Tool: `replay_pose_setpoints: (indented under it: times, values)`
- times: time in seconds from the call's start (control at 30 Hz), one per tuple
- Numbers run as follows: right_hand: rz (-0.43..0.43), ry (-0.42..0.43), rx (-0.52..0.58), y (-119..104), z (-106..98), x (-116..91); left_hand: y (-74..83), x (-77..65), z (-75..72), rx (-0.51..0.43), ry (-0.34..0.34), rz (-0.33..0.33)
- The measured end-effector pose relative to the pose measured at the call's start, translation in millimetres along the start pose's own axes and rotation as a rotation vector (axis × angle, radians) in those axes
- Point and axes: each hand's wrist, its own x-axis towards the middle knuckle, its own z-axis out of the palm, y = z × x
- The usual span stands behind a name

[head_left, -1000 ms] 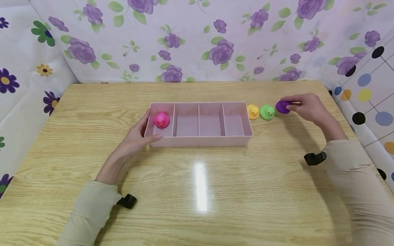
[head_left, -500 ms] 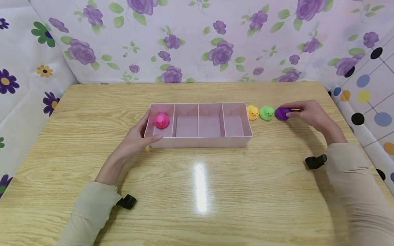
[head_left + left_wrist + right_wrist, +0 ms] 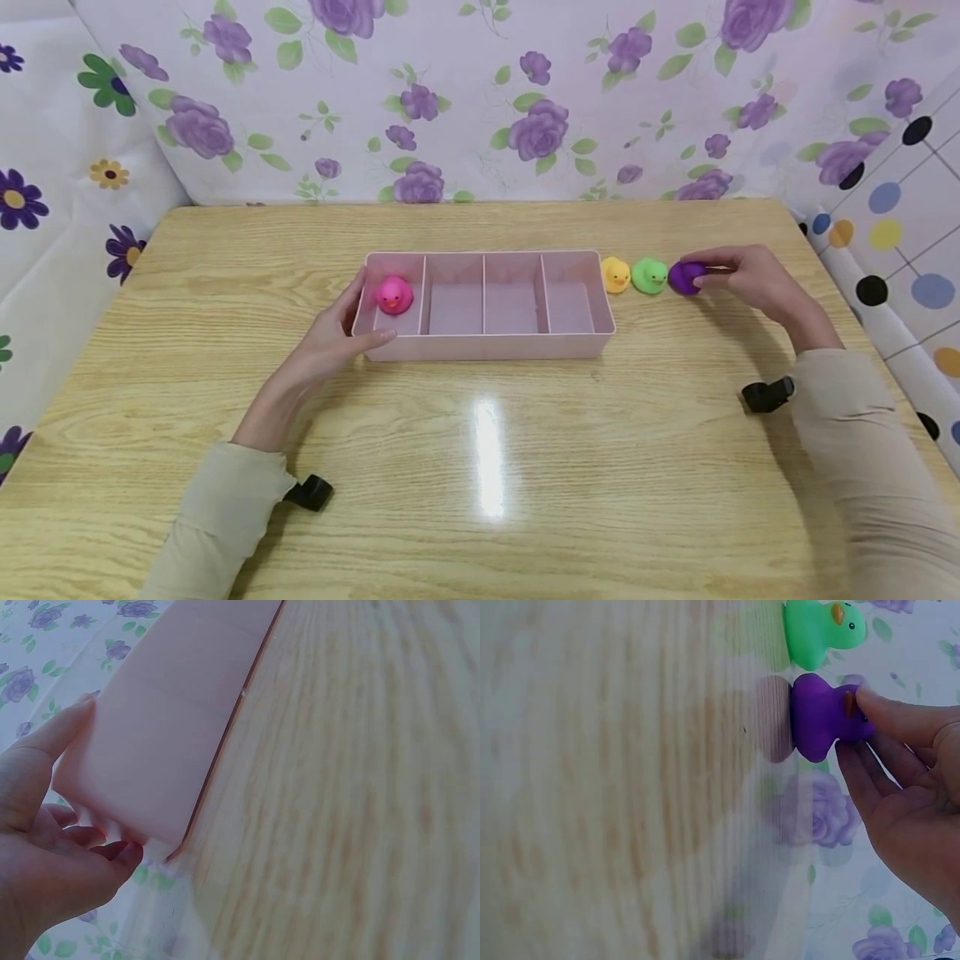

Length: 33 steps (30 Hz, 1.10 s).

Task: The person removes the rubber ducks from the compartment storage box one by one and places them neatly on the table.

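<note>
A pale pink box with several compartments in a row lies on the table. My left hand holds its left end, thumb along the front wall and fingers at the end wall, as the left wrist view also shows. In the leftmost compartment sits a pink rubber duck. Right of the box, a yellow duck, a green duck and a purple duck stand in a row. My right hand pinches the purple duck by its head, its base down at the tabletop.
The wood-grain table ends at the back against a flower-print sheet. More printed sheets hang at the left and right. A black wrist camera sits by the right sleeve, another camera by the left one.
My right hand has lowered the purple duck to the tabletop, then shifted it slightly left toward the green duck. The left hand and the box stay in place.
</note>
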Motion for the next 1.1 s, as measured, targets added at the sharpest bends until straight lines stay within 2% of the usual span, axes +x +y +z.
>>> replay_pose_setpoints:
  times: [0.2, 0.33, 0.47, 0.6, 0.8, 1.1]
  values:
    - [-0.009, 0.040, 0.045, -6, -1, -5, -0.6, 0.3, -0.2, 0.019, -0.001, 0.003]
    - [-0.055, 0.108, 0.050, -13, -1, -6, -0.5, 0.1, 0.0, 0.029, -0.002, 0.003]
    - [-0.101, 0.139, 0.021, -30, 1, -9, 0.0, -0.6, -0.3, 0.027, 0.001, -0.006]
    - [-0.118, 0.122, -0.015, -53, 7, -12, 0.7, -1.1, -0.5, 0.029, 0.002, -0.011]
    - [-0.146, 0.052, -0.029, -85, 19, -12, 0.6, -0.7, -0.5, 0.040, 0.001, 0.005]
    - [-0.221, -0.030, -0.019, -119, 40, -8, 0.1, -0.3, -1.0, 0.044, 0.001, -0.004]
